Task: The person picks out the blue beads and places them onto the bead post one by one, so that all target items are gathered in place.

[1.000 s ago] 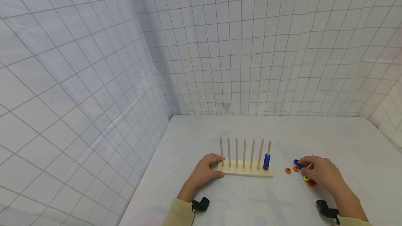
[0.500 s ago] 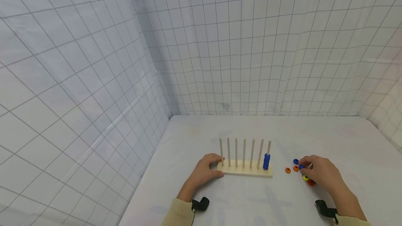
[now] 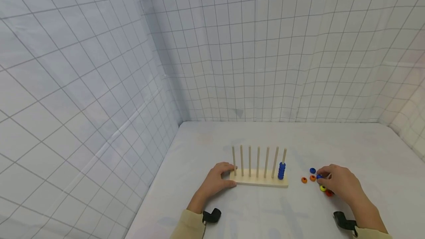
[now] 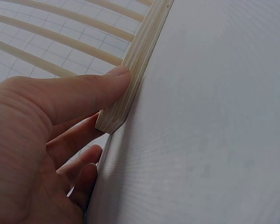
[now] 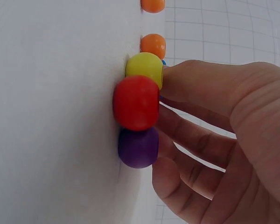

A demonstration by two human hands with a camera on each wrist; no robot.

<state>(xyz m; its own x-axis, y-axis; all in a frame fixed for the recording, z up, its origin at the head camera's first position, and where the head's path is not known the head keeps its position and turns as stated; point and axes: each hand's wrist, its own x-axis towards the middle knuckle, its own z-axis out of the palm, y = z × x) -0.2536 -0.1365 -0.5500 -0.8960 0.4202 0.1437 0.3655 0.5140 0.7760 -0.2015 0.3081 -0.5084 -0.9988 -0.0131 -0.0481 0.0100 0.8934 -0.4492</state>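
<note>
My left hand (image 3: 217,180) grips the left end of a wooden peg rack (image 3: 259,182), thumb on its front edge and fingers behind. The left wrist view shows the thumb pressed against the plywood base (image 4: 139,70). Several blue beads (image 3: 281,171) are stacked on the rack's rightmost peg; the other pegs are bare. Over at the right, my right hand (image 3: 342,183) pinches a blue bead (image 3: 319,176) low at the table, between thumb and fingertips. In the right wrist view that bead is mostly hidden behind a yellow bead (image 5: 144,69) and the thumb.
Another blue bead (image 3: 313,170) and two orange beads (image 3: 304,180) lie left of the right hand. A red bead (image 5: 136,102) and a purple bead (image 5: 138,148) sit by its fingers. White gridded cloth walls (image 3: 249,47) enclose the white table (image 3: 265,135).
The right hand has shifted slightly right with the blue bead, which now stands apart from the other blue bead. The left hand and the rack have stayed in place.
</note>
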